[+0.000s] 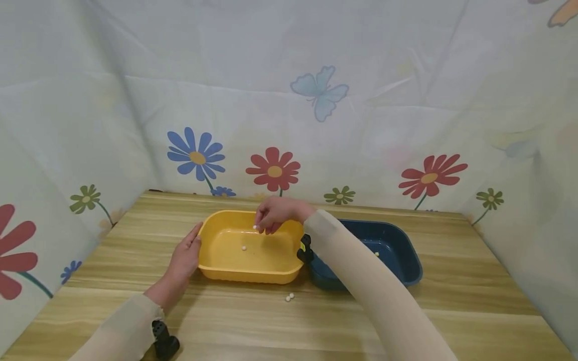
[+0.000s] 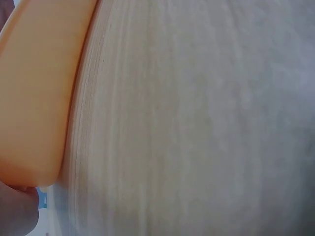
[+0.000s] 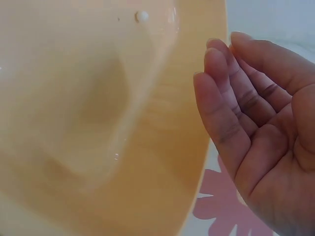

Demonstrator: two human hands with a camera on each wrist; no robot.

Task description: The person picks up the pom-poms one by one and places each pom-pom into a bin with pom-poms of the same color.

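Observation:
A yellow basin (image 1: 253,277) stands on the table. My left hand (image 1: 182,256) holds its left side at the rim; in the left wrist view a finger (image 2: 18,210) touches the basin's outer wall (image 2: 39,98). Over the basin, my right hand (image 1: 277,213) pinches a small white ball (image 1: 255,227) at its fingertips. In the right wrist view, thumb and index fingertips of the right hand (image 3: 256,108) meet, and the pinched ball is hidden. Another white ball (image 1: 244,248) lies on the basin floor. Two more white balls (image 1: 289,297) rest on the table in front.
A dark blue basin (image 1: 408,250) sits right beside the yellow one, partly hidden by the right forearm. A small yellowish piece (image 1: 377,254) lies inside it. Behind the wooden table (image 1: 217,326) hangs a curtain (image 1: 253,110) printed with flowers and a butterfly.

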